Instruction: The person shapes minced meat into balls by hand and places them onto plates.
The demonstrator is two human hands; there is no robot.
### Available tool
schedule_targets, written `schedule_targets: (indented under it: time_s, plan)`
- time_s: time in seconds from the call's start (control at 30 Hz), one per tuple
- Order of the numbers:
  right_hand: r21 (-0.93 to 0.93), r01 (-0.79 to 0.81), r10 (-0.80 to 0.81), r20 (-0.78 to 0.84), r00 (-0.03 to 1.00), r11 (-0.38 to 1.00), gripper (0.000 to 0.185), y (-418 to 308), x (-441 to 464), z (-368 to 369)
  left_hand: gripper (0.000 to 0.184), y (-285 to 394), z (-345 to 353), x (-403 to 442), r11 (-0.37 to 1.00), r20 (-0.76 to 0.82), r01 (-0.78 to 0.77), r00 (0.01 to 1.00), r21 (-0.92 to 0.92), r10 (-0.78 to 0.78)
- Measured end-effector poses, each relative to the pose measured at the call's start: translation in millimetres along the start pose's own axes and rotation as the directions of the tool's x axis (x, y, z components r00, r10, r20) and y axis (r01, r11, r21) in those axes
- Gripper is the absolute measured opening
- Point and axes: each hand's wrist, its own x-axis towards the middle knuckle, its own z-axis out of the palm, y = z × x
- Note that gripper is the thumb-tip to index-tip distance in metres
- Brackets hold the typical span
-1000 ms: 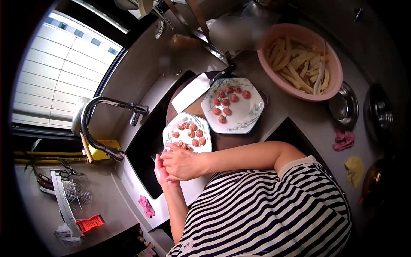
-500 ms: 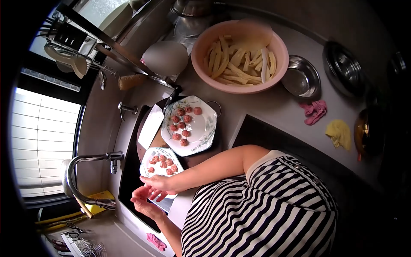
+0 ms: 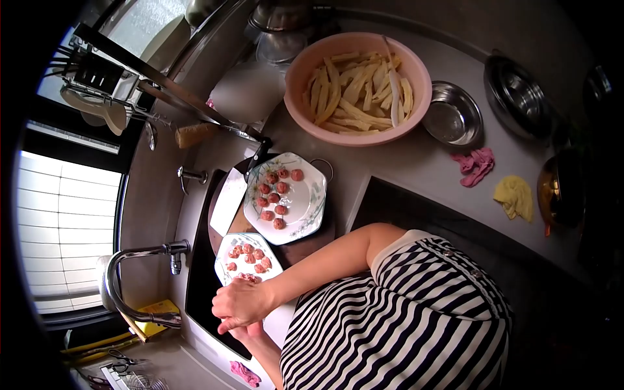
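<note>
My right hand lies over my left hand, the two cupped together above the sink edge. Whatever is between the palms is hidden, and most of the left hand's fingers are covered. Right beside them is a small white plate with several raw meatballs. Some pinkish meat shows just past my right wrist, partly covered. Farther up, a larger floral plate carries several more meatballs. Under both plates is a round board, with a cleaver along its side.
A pink basin of pale yellow strips stands at the back, beside a steel bowl. Pink and yellow cloths lie on the counter. A curved faucet rises beside the dark sink. Another pink cloth lies near my left forearm.
My right hand has come down over my left, and the hands that were apart with fingers loose are now together. The whole view has shifted slightly.
</note>
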Motion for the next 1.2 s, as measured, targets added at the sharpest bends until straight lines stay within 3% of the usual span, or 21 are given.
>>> schedule_targets:
  time_s: [0.03,0.13,0.27,0.3,0.37,0.47,0.5,0.53,0.57,0.63,0.7,0.77,0.8,0.83,0.9,0.93,1.03,1.07,1.1,1.17,1.2]
  plan:
    - [-0.094,0.062,-0.058,0.039,0.998,0.994,0.042,1,-3,8,0.037,0,-3,1,0.999,0.017,0.037,0.999,-0.017,-0.036]
    - [-0.045,0.184,-0.183,0.024,0.983,0.982,0.036,3,-8,13,0.038,12,-29,19,0.991,0.201,0.125,0.973,-0.052,-0.112]
    - [0.232,-0.059,0.077,-0.068,0.995,0.971,0.023,-9,1,-6,0.042,35,-71,51,0.983,0.528,0.178,0.839,-0.036,-0.132]
    - [0.407,-0.262,0.264,0.054,0.963,0.875,0.027,-2,2,-3,0.043,36,-72,53,0.994,0.538,0.104,0.84,-0.029,-0.072]
    - [0.559,-0.439,0.462,0.111,0.88,0.703,0.037,6,4,-7,0.051,34,-37,27,0.961,0.314,-0.264,0.922,0.088,0.224]
    - [0.697,-0.717,0.681,0.517,0.518,0.017,0.05,28,-3,14,0.057,23,-20,14,0.567,0.419,-0.687,0.727,0.455,0.545]
    - [0.651,-0.736,0.653,0.641,0.403,-0.185,0.051,32,-8,15,0.062,16,-15,13,0.41,0.514,-0.761,0.644,0.502,0.566]
    - [0.632,-0.713,0.635,0.692,0.344,-0.303,0.053,34,-11,17,0.067,19,-19,13,0.382,0.562,-0.723,0.689,0.576,0.457]
    - [0.626,-0.675,0.593,0.732,0.337,-0.389,0.05,38,-14,17,0.063,16,-18,16,0.309,0.642,-0.791,0.61,0.527,0.464]
    - [0.613,-0.655,0.592,0.748,0.301,-0.442,0.047,45,-12,20,0.058,12,-17,18,0.382,0.557,-0.742,0.667,0.55,0.494]
    - [0.645,-0.7,0.655,0.676,0.338,-0.306,0.043,47,-12,20,0.047,15,-23,26,0.487,0.501,-0.737,0.675,0.468,0.541]
    - [0.733,-0.664,0.691,0.402,0.601,0.151,0.04,30,-6,12,0.042,21,-24,24,0.676,0.369,-0.589,0.807,0.443,0.461]
    - [0.69,-0.587,0.583,0.289,0.76,0.423,0.037,24,-3,9,0.039,24,-31,29,0.81,0.316,-0.472,0.873,0.349,0.372]
    - [0.562,-0.351,0.361,0.098,0.928,0.749,0.036,9,-1,-3,0.037,23,-38,35,0.922,0.358,-0.345,0.895,0.173,0.267]
    - [0.383,-0.114,0.1,0.056,0.993,0.917,0.036,-1,-1,-1,0.034,12,-52,31,0.993,0.344,-0.116,0.932,-0.026,0.118]
    - [0.336,-0.106,0.057,0.152,0.987,0.936,0.035,-7,-1,-7,0.034,8,-48,24,0.996,0.278,-0.079,0.956,-0.044,0.088]
    - [0.243,0.055,-0.038,-0.077,0.996,0.969,0.031,-4,-8,5,0.032,1,-7,1,0.994,0.078,0.006,0.997,-0.11,0.003]
    - [0.268,-0.061,0.061,0.008,0.998,0.961,0.03,-3,-9,3,0.031,3,-4,-1,0.99,0.009,0.028,1.0,-0.14,-0.027]
    - [0.294,-0.131,0.137,0.0,0.991,0.947,0.028,0,-8,1,0.031,10,-20,10,0.986,0.236,0.112,0.968,-0.12,-0.081]
    - [0.502,-0.446,0.455,0.112,0.883,0.741,0.029,-1,-4,-4,0.033,26,-51,35,0.965,0.64,0.26,0.746,-0.025,-0.184]
    - [0.522,-0.599,0.56,0.254,0.789,0.607,0.031,-1,-1,-12,0.038,24,-52,33,0.994,0.367,-0.058,0.93,0.093,0.02]
